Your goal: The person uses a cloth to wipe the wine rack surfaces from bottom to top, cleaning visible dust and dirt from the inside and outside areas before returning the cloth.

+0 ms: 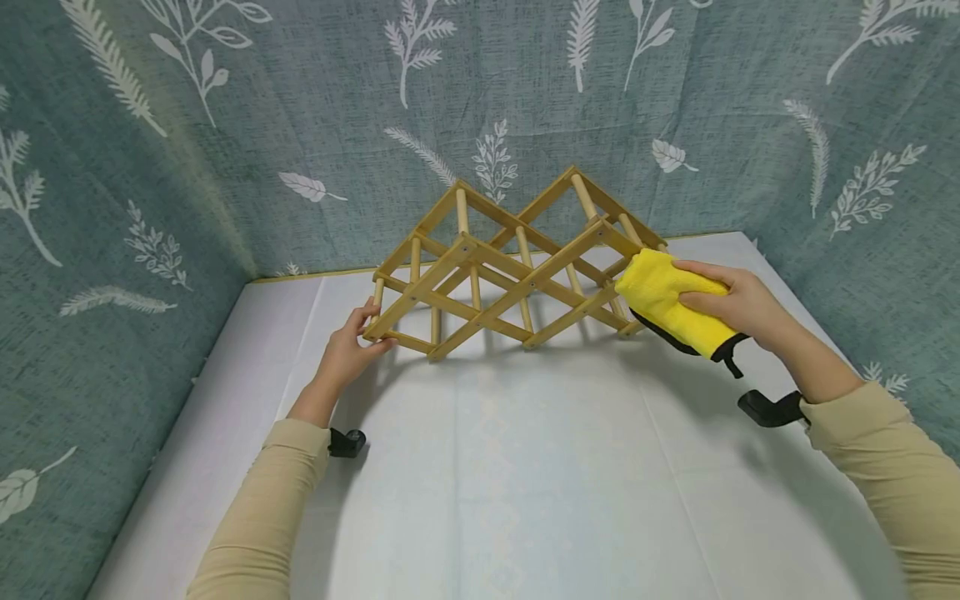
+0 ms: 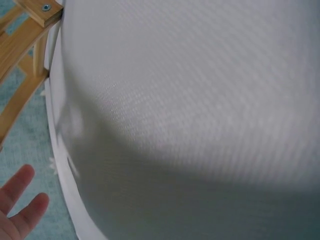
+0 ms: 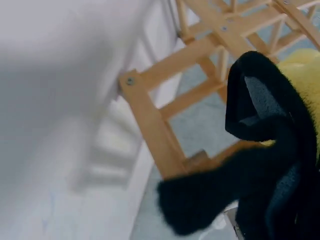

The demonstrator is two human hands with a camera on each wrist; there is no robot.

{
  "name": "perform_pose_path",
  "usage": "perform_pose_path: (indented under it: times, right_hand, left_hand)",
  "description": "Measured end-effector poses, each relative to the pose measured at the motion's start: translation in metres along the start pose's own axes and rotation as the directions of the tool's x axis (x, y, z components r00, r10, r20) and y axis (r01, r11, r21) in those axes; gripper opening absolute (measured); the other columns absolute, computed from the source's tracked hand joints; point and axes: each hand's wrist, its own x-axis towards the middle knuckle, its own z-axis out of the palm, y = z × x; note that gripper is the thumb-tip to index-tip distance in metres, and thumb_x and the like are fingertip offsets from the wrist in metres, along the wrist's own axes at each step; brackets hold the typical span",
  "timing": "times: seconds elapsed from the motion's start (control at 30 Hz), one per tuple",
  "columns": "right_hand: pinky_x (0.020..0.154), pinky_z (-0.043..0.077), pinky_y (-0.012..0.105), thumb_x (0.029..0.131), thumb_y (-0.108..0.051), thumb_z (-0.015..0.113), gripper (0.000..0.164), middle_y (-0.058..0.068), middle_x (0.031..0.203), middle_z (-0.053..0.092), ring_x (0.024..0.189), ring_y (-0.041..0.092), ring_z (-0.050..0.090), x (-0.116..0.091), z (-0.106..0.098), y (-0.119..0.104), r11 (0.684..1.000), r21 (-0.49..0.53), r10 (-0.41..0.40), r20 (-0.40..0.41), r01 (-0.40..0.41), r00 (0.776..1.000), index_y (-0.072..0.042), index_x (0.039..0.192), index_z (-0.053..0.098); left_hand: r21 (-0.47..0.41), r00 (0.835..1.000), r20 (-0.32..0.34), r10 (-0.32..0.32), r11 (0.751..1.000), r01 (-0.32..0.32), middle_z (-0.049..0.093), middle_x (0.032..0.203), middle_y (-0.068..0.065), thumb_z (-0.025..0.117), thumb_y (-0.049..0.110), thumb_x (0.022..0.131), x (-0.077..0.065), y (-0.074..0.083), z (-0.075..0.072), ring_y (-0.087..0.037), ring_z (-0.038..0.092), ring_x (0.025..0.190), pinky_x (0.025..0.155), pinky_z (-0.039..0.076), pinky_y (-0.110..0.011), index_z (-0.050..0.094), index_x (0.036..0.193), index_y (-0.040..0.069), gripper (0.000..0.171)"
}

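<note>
A wooden folding lattice rack (image 1: 487, 317), like a wine rack, stands unfolded on the white-covered table. At its left end my left hand (image 1: 348, 346) grips the corner, thumb by the lower bar and fingers around the end post. Two fingertips (image 2: 25, 210) of that hand show in the left wrist view, below the rack's corner (image 2: 47, 12). My right hand (image 1: 738, 304) holds a yellow cloth (image 1: 663, 300) with black edging against the rack's right end. In the right wrist view the cloth's dark border (image 3: 260, 130) hides part of that end (image 3: 150, 120).
White cloth covers the table (image 1: 540, 467). Blue-green fabric with white leaf prints (image 1: 337, 108) hangs behind the rack and at both sides. Black wrist mounts (image 1: 347, 443) stick out from the sleeves.
</note>
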Motion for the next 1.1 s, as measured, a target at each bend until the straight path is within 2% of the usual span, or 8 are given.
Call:
perform_pose_path:
  times: [0.1, 0.13, 0.33, 0.43, 0.63, 0.87, 1.0, 1.1]
  right_hand:
    - [0.053, 0.049, 0.029, 0.09, -0.037, 0.055, 0.06, 0.013, 0.104, 0.055, 0.061, 0.012, 0.055, -0.004, 0.005, -0.004, 1.0, 0.02, -0.016, -0.003, 0.016, 1.0, -0.018, 0.143, 0.033]
    - [0.053, 0.048, 0.029, 0.09, -0.037, 0.056, 0.06, 0.013, 0.105, 0.055, 0.06, 0.012, 0.054, -0.006, 0.01, -0.006, 0.999, 0.025, -0.024, 0.011, 0.024, 1.0, -0.017, 0.143, 0.034]
    - [0.055, 0.047, 0.028, 0.089, -0.036, 0.059, 0.057, 0.02, 0.135, 0.043, 0.056, 0.013, 0.05, -0.002, 0.059, -0.017, 0.996, 0.027, -0.092, 0.149, 0.089, 0.984, -0.019, 0.14, 0.04]
    - [0.052, 0.046, 0.029, 0.088, -0.035, 0.061, 0.055, 0.019, 0.138, 0.042, 0.052, 0.014, 0.049, 0.006, 0.089, -0.022, 0.992, 0.042, -0.124, 0.196, 0.118, 0.973, -0.02, 0.138, 0.044]
    - [0.049, 0.044, 0.028, 0.088, -0.028, 0.061, 0.051, 0.016, 0.136, 0.046, 0.048, 0.013, 0.046, 0.021, 0.146, -0.043, 0.976, 0.058, -0.216, 0.305, 0.208, 0.928, -0.021, 0.136, 0.046]
    - [0.049, 0.041, 0.022, 0.088, -0.023, 0.06, 0.047, 0.011, 0.128, 0.055, 0.046, 0.008, 0.043, 0.043, 0.204, -0.08, 0.933, 0.023, -0.34, 0.376, 0.359, 0.862, -0.02, 0.134, 0.049]
    - [0.049, 0.039, 0.021, 0.088, -0.023, 0.06, 0.047, 0.01, 0.128, 0.055, 0.046, 0.008, 0.041, 0.056, 0.229, -0.092, 0.941, 0.062, -0.327, 0.413, 0.333, 0.85, -0.02, 0.134, 0.05]
    - [0.049, 0.038, 0.02, 0.088, -0.023, 0.06, 0.046, 0.007, 0.118, 0.059, 0.045, 0.008, 0.038, 0.066, 0.243, -0.092, 0.962, 0.054, -0.265, 0.428, 0.268, 0.864, -0.022, 0.134, 0.05]
  left_hand:
    - [-0.004, 1.0, -0.004, -0.002, 1.0, 0.002, 0.018, 0.152, 0.002, 0.067, 0.028, 0.084, -0.001, -0.001, -0.001, -0.039, 0.04, 0.123, 0.095, 0.036, -0.055, 0.035, 0.139, 0.013, 0.065]
    - [-0.006, 1.0, -0.008, -0.004, 1.0, 0.004, 0.019, 0.152, 0.002, 0.067, 0.028, 0.084, -0.001, -0.001, -0.002, -0.039, 0.041, 0.123, 0.095, 0.036, -0.054, 0.035, 0.138, 0.013, 0.065]
    - [-0.007, 1.0, -0.016, 0.004, 1.0, -0.005, 0.019, 0.152, 0.002, 0.067, 0.029, 0.083, 0.001, -0.003, -0.003, -0.04, 0.04, 0.123, 0.095, 0.036, -0.054, 0.036, 0.138, 0.013, 0.065]
    - [-0.009, 1.0, -0.013, 0.01, 1.0, -0.01, 0.021, 0.151, -0.003, 0.067, 0.029, 0.083, 0.002, -0.004, -0.002, -0.041, 0.041, 0.122, 0.095, 0.036, -0.055, 0.036, 0.138, 0.013, 0.064]
    - [-0.012, 1.0, -0.008, -0.005, 1.0, 0.004, 0.022, 0.151, -0.004, 0.068, 0.029, 0.083, 0.003, -0.006, 0.0, -0.04, 0.042, 0.122, 0.095, 0.036, -0.055, 0.036, 0.137, 0.015, 0.064]
    - [-0.014, 1.0, -0.015, -0.001, 1.0, 0.001, 0.027, 0.149, -0.009, 0.068, 0.028, 0.083, 0.003, -0.004, 0.0, -0.039, 0.043, 0.121, 0.095, 0.037, -0.054, 0.038, 0.136, 0.015, 0.063]
    - [-0.013, 1.0, -0.012, -0.002, 1.0, 0.001, 0.025, 0.15, -0.006, 0.068, 0.029, 0.083, 0.002, -0.003, 0.0, -0.038, 0.043, 0.122, 0.096, 0.036, -0.054, 0.037, 0.136, 0.016, 0.063]
    - [-0.015, 1.0, -0.012, 0.001, 1.0, -0.001, 0.022, 0.151, -0.002, 0.068, 0.028, 0.083, 0.001, -0.003, 0.0, -0.038, 0.043, 0.122, 0.096, 0.036, -0.054, 0.037, 0.137, 0.015, 0.064]
